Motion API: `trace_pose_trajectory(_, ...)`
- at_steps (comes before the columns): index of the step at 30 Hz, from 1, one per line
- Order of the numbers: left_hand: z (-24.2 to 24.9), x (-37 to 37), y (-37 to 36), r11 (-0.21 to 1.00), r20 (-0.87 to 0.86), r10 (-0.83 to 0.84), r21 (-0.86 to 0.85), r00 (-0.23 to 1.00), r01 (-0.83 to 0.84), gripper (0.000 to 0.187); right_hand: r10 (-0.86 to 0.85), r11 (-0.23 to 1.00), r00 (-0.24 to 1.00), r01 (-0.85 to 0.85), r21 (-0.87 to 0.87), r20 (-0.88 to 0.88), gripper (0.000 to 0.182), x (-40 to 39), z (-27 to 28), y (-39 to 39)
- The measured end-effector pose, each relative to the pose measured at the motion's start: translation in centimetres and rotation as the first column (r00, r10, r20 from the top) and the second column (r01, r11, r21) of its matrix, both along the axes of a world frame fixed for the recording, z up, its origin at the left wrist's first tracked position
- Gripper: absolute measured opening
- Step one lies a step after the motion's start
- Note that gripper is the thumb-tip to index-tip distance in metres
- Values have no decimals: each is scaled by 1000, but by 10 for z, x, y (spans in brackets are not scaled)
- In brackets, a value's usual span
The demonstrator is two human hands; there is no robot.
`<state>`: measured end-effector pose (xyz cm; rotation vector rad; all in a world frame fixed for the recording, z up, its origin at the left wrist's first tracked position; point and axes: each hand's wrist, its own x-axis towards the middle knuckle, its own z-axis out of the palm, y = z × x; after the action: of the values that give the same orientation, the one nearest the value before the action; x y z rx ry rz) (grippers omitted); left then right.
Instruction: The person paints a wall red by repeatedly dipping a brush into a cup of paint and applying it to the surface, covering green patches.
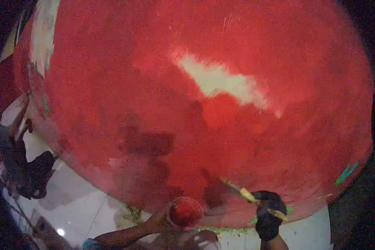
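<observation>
My left hand (157, 221) is wrapped round the side of a cup of red paint (185, 213) near the bottom of the view. In a dark glove, my right hand (269, 210) grips a paintbrush (246, 194) with a yellowish handle. Its bristle end points up and left, close over the lower part of a large rounded red surface (254, 150). A pale unpainted patch (225, 81) shows across the upper middle of that surface. Small green marks (346, 173) lie near its right edge.
Another person (18, 162) crouches at the left beside the surface, one arm raised towards it. Pale floor tiles (77, 204) run below the curved edge, with green bits (132, 213) scattered along it. A whitish strip (45, 33) marks the surface at upper left.
</observation>
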<state>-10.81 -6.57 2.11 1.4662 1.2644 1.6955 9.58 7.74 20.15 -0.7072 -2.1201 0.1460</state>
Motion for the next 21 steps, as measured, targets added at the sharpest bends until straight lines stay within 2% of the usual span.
trace_pose_trajectory(1, 24, 3, -1, 999, 21, 4, -37, 1000, -3, 86, 44, 997, 996, -49, 61, 78, 20, 4, 10, -2)
trace_pose_trajectory(2, 39, 2, -3, 993, 81, 16, -115, 997, -7, 84, 51, 998, 994, -54, 27, 99, 20, 5, 19, -8)
trace_pose_trajectory(4, 81, 10, -7, 974, 168, 39, -229, 985, 0, 82, 106, 984, 964, -66, -168, 244, 17, 8, 44, -14)
trace_pose_trajectory(5, 106, 16, -14, 980, 337, 91, -199, 937, -24, 83, 138, 963, 942, -55, -265, 307, 16, 12, 54, -21)
trace_pose_trajectory(6, 125, 25, -24, 982, 498, 141, -179, 856, -58, 83, 165, 970, 939, -99, -224, 301, 16, 27, 54, -25)
trace_pose_trajectory(7, 132, 33, -15, 973, 517, 163, -223, 840, -52, 83, 179, 959, 930, -91, -268, 322, 16, 31, 75, -16)
trace_pose_trajectory(9, 132, 36, -18, 976, 687, 152, -216, 711, 0, 81, 385, 905, 892, -314, -288, 235, 18, 18, 125, -21)
trace_pose_trajectory(10, 146, 41, -25, 973, 696, 166, -232, 699, 1, 81, 414, 867, 890, -321, -382, 191, 21, 16, 143, -26)
trace_pose_trajectory(12, 183, 38, -40, 938, 347, 295, -284, 890, -200, 81, 432, 862, 875, -331, -383, 217, 20, 10, 176, -36)
trace_pose_trajectory(13, 206, 40, -46, 934, 348, 304, -294, 887, -204, 81, 447, 861, 860, -338, -380, 246, 20, 8, 192, -43)
trace_pose_trajectory(14, 227, 47, -31, 912, 189, 350, -294, 918, -287, 78, 517, 774, 850, -414, -478, 100, 20, 10, 203, -28)
trace_pose_trajectory(15, 256, 52, -30, 893, 35, 383, -271, 923, -360, 75, 524, 765, 846, -415, -492, 102, 20, 10, 225, -31)
trace_pose_trajectory(18, 319, 53, -41, 879, 77, 434, -251, 897, -404, 83, 502, 676, 860, -455, -580, -89, 15, 5, 258, -51)
trace_pose_trajectory(20, 310, 50, -55, 868, 20, 431, -283, 902, -408, 85, 494, 683, 866, -442, -582, -77, 14, 4, 273, -62)
trace_pose_trajectory(21, 324, 52, -60, 864, -40, 416, -293, 908, -409, 87, 480, 703, 875, -429, -567, -67, 12, 9, 287, -70)
